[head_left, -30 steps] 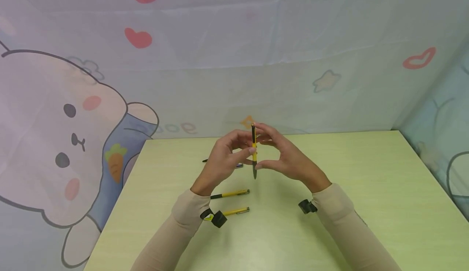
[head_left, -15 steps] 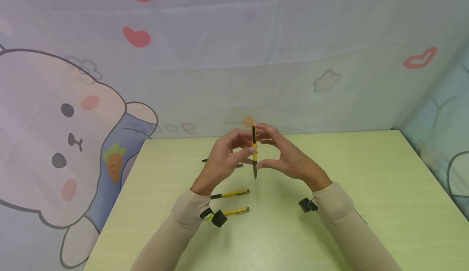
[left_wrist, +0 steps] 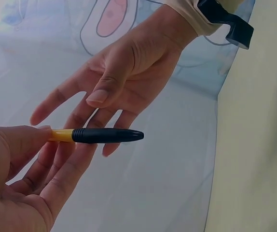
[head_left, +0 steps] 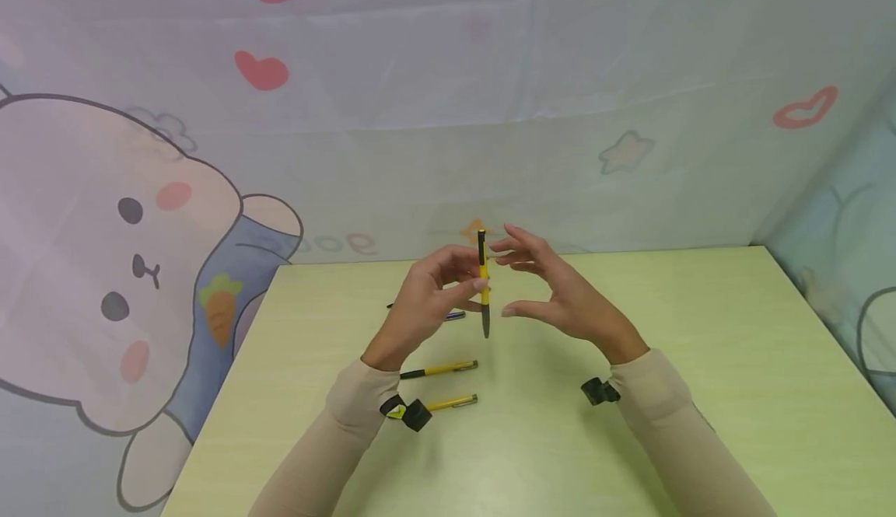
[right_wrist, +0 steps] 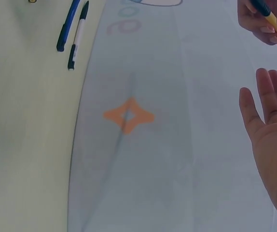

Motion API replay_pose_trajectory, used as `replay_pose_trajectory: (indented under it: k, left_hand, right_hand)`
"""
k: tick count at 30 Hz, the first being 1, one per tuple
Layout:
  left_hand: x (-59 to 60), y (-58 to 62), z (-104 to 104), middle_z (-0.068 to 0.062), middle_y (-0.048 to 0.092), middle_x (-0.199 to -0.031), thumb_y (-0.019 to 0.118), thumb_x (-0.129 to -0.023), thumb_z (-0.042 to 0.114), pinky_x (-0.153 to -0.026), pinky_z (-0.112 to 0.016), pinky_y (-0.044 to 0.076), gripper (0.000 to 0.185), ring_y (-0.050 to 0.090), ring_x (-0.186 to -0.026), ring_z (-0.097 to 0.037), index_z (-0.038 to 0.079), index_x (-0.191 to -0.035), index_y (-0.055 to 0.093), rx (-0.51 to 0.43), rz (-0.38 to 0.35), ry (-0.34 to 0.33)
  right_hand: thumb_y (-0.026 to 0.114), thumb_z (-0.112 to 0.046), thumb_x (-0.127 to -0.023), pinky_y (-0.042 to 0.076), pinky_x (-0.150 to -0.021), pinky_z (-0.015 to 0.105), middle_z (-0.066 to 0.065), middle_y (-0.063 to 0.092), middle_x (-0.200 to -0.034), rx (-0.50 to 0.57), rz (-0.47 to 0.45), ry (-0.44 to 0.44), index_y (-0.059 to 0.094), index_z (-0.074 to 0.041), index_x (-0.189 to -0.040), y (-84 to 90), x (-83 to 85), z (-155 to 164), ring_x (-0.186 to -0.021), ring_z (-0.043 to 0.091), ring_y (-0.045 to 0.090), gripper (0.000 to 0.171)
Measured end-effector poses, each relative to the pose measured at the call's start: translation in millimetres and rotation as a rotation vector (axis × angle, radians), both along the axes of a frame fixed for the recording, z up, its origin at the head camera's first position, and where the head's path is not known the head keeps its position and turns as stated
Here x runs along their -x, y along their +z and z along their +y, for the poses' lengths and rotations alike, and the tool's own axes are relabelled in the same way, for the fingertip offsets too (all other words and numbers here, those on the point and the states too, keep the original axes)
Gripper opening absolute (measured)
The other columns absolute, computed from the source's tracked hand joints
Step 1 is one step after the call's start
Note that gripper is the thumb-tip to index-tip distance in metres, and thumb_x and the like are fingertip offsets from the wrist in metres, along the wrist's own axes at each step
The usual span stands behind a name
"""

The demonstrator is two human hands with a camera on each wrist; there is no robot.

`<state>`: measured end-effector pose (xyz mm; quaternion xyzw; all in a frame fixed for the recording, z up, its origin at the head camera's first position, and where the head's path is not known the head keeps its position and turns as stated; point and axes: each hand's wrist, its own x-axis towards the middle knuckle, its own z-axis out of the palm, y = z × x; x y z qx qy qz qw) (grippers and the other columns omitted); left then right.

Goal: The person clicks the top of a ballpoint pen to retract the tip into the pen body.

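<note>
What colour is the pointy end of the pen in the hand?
Black. The pointy end shows best in the left wrist view.

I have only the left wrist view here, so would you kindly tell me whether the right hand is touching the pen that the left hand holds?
Observer: It is not touching; the head view shows a gap between the right hand and the held pen.
Operator: Thank you; would you also tell me whether any more yellow pens lie on the table?
Observer: Yes, the head view shows two yellow pens lying on the table.
</note>
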<state>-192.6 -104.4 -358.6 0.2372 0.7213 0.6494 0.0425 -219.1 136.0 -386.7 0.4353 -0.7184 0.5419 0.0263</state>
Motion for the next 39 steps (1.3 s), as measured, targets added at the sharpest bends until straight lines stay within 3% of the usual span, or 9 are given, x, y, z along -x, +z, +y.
replay_pose_trajectory:
  k: [6, 12, 20, 31, 39]
  left_hand:
    - [-1.0, -0.4, -7, -0.014, 0.062, -0.110, 0.070, -0.097, 0.009, -0.075, -0.046, 0.063, 0.030, 0.067, -0.100, -0.029, 0.011, -0.126, 0.063, 0.003, -0.035, 0.016]
    - [-1.1, -1.4, -13, -0.014, 0.061, -0.111, 0.070, -0.097, 0.009, -0.075, -0.047, 0.063, 0.030, 0.067, -0.100, -0.029, 0.011, -0.126, 0.064, 0.002, -0.063, 0.035]
    - [1.1, -5.3, -21, -0.015, 0.062, -0.110, 0.070, -0.097, 0.008, -0.075, -0.046, 0.063, 0.029, 0.068, -0.100, -0.029, 0.009, -0.125, 0.063, 0.023, -0.074, 0.056]
    - [6.1, -10.2, -38, -0.014, 0.060, -0.109, 0.069, -0.097, 0.009, -0.075, -0.046, 0.063, 0.029, 0.067, -0.101, -0.030, 0.010, -0.125, 0.063, 0.099, -0.071, 0.081]
    - [13.0, -18.9, -47, -0.014, 0.060, -0.108, 0.068, -0.098, 0.008, -0.073, -0.043, 0.063, 0.027, 0.067, -0.098, -0.030, 0.009, -0.125, 0.063, 0.173, -0.049, 0.094]
  right_hand:
    - [0.083, -0.001, -0.082, 0.038, -0.117, 0.038, 0.004, 0.046, -0.151, -0.011, -0.008, -0.025, 0.017, -0.025, -0.163, -2.9, -1.2, 6, -0.134, 0.024, 0.052, 0.107]
    - [0.082, -0.002, -0.084, 0.040, -0.116, 0.040, 0.007, 0.047, -0.150, -0.010, -0.014, -0.028, 0.017, -0.025, -0.163, -4.8, -1.6, 11, -0.134, 0.025, 0.053, 0.105]
    - [0.079, 0.001, -0.085, 0.038, -0.116, 0.033, 0.000, 0.051, -0.146, 0.013, -0.069, -0.050, 0.034, -0.025, -0.157, -8.3, -4.1, 15, -0.134, 0.025, 0.053, 0.089]
    - [0.079, 0.000, -0.086, 0.041, -0.114, 0.037, 0.003, 0.054, -0.145, 0.021, -0.086, -0.071, 0.043, -0.023, -0.153, -14.1, -8.8, 22, -0.134, 0.021, 0.053, 0.079]
    - [0.078, 0.006, -0.085, 0.043, -0.112, 0.029, 0.013, 0.055, -0.142, 0.059, -0.053, -0.058, 0.047, -0.016, -0.150, -17.7, -10.4, 30, -0.132, 0.024, 0.055, 0.076]
